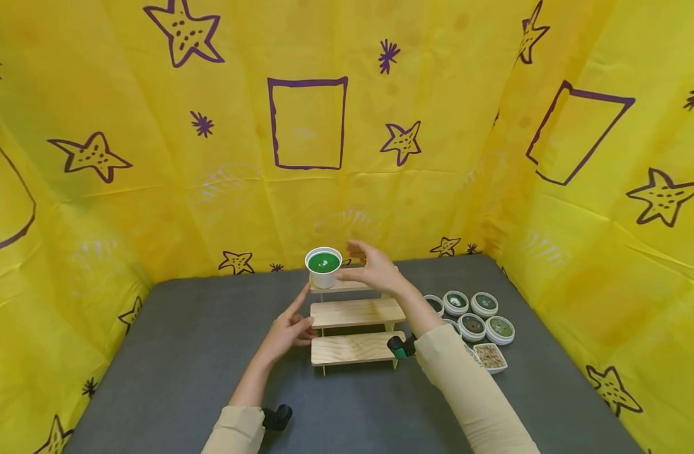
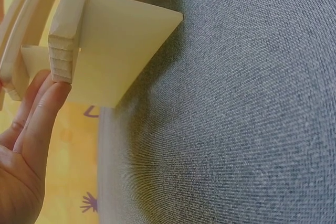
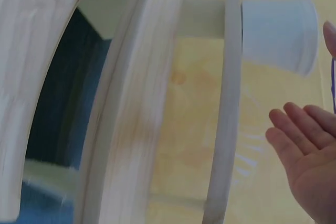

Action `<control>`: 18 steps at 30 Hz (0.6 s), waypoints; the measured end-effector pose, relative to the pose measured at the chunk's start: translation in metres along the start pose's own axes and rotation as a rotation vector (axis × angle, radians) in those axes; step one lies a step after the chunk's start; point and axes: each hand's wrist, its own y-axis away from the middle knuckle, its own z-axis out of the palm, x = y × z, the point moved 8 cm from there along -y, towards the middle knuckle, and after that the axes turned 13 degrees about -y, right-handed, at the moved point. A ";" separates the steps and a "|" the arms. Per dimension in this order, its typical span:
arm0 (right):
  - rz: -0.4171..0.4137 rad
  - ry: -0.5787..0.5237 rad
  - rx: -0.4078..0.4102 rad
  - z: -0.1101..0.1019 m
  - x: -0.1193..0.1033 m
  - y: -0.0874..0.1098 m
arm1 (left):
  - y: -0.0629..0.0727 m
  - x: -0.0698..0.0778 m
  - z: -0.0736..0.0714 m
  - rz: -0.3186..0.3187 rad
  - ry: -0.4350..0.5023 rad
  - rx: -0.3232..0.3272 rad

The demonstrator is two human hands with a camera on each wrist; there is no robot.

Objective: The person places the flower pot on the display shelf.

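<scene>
The right hand's grip is spread wide and holds nothing, its fingers and thumb apart from the white cup in the right wrist view. The cup, with green contents, stands upright on the left end of the top shelf of a three-step wooden stand, just below the centre of the head frame. The left hand, left of the stand, points its straight index finger at the top shelf's end beside the cup's base; in the left wrist view, fingertips touch a shelf's end. At lower right of the head frame, round white pots cluster near a square dish of tan bits. All rest on the grey table, before yellow cloth printed with purple stars.
</scene>
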 end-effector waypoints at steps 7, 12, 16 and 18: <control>0.017 0.005 0.038 -0.025 0.010 0.015 | 0.000 -0.001 -0.001 -0.005 -0.011 0.013; 0.033 0.001 0.068 -0.047 0.022 0.029 | -0.003 -0.002 0.000 0.004 -0.018 0.016; 0.046 0.010 0.087 -0.063 0.033 0.041 | -0.004 -0.003 0.000 0.000 -0.023 0.022; 0.055 0.018 0.095 -0.069 0.038 0.048 | -0.003 -0.003 -0.001 -0.008 -0.023 0.028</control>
